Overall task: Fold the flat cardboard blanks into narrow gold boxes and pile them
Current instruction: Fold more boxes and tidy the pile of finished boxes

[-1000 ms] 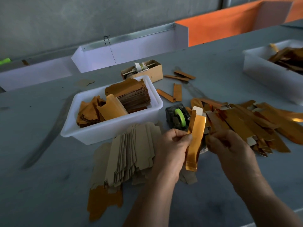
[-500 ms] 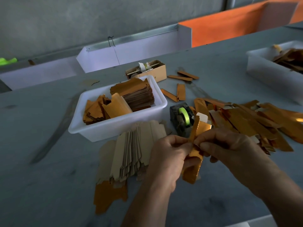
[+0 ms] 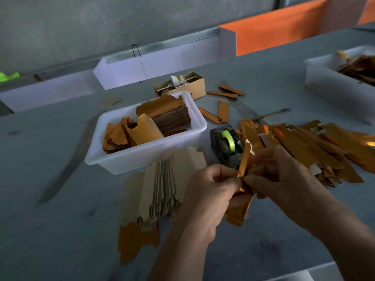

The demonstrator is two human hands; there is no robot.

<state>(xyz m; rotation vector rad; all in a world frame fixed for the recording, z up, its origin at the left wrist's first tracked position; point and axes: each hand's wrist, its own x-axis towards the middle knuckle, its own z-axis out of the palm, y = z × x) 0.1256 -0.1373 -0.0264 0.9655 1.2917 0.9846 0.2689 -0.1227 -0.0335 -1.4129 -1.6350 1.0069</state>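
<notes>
Pinched between left hand (image 3: pixel 205 196) and right hand (image 3: pixel 284 179): narrow gold-foil cardboard blank (image 3: pixel 242 187), half-folded, raised above grey table (image 3: pixel 60 230). Probably light, thin, easily creased, foil slippery. Best held along scored edges near middle, not by end flaps.

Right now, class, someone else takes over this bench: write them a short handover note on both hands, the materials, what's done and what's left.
Left hand and right hand both pinch one half-folded gold blank above the table.
Flat blanks lie fanned in front of the white tub; more in the tub.
Folded boxes are piled to the right, beyond the tape dispenser.
Left: finish this box, add it to the pile, fold the rest.
</notes>
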